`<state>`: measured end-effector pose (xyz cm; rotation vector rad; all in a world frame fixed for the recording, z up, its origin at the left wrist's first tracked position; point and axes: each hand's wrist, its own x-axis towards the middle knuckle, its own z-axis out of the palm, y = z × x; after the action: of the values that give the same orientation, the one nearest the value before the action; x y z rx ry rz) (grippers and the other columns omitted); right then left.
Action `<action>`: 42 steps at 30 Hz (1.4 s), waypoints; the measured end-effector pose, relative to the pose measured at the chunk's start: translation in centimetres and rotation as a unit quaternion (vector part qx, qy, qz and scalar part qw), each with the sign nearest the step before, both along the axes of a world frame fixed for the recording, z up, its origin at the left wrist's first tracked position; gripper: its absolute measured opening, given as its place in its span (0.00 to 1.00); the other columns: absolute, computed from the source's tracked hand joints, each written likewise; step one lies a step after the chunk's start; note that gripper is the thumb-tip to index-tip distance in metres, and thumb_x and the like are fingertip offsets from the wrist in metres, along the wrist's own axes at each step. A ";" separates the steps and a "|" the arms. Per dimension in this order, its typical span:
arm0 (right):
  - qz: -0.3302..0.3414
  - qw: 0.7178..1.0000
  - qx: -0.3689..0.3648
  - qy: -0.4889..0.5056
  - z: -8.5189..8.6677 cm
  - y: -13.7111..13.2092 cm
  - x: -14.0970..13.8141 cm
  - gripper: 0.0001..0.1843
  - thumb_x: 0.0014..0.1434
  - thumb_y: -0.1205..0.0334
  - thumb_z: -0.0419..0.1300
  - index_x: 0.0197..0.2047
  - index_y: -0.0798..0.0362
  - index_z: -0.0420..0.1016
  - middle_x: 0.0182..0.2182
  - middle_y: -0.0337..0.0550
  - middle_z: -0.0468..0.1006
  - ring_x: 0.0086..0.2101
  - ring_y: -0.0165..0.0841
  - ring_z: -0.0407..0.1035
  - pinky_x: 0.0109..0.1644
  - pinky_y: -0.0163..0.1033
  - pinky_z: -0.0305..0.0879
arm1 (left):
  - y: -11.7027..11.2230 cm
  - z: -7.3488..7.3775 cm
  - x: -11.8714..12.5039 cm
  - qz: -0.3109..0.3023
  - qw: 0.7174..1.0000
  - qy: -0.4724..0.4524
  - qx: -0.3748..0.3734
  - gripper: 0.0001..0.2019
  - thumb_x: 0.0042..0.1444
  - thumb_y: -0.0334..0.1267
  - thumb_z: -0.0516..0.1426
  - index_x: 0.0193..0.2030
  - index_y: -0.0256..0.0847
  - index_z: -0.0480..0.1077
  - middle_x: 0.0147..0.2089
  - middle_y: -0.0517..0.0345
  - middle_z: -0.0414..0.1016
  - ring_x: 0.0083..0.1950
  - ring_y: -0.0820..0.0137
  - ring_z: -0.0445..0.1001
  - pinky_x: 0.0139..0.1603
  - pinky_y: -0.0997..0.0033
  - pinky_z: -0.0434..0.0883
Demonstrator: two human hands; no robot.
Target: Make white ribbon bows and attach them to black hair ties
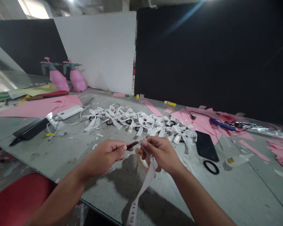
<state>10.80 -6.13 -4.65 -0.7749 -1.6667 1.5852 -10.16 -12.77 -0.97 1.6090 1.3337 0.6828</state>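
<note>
At lower centre of the frame, over the grey table (103,196), two hands at work; left hand (108,153) pinches one slim dark piece (132,145), possibly a stretched band, in a narrow thumb-and-finger grip; right hand (159,153), fingers closed, holds one white ribbon (145,183) against the piece's far end, the printed tail falling to the bottom edge; one tan ring (138,156), perhaps a tape roll, hangs at the same fingers; one red seat (21,197), lower left; just beyond the hands, mid-frame, a long heap of ribbon bows (155,122), dark bands among them, overlapping too much for a sure count; my reading: these are finished, the piece in hand barely begun, its ribbon not yet knotted; right of the heap, one dark phone-like slab (206,146) and, just nearer, one loose black ring (217,171), no ribbon on it, so perhaps one more left to do; left of centre, one black box (31,131), one white device (69,112); farther right, one blue-handled tool (223,124) on pink paper; upper left, two pink sprayers (77,80).
</note>
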 end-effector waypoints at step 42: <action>-0.011 0.999 0.021 -0.039 -0.4 -0.4 -0.2 0.22 0.62 0.45 0.62 0.25 0.54 0.75 0.19 0.39 0.72 0.18 0.28 0.66 0.19 0.30 0.60 | -1.0 -3.1 0.4 0.066 0.981 -0.163 -0.086 0.24 0.60 0.54 0.53 0.45 0.32 0.73 0.21 0.69 0.52 0.21 0.78 0.47 0.21 0.75 0.44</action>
<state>10.56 -6.56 -5.04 -0.8394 -1.7349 1.5186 -9.76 -13.73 -4.08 1.2200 1.2260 0.8471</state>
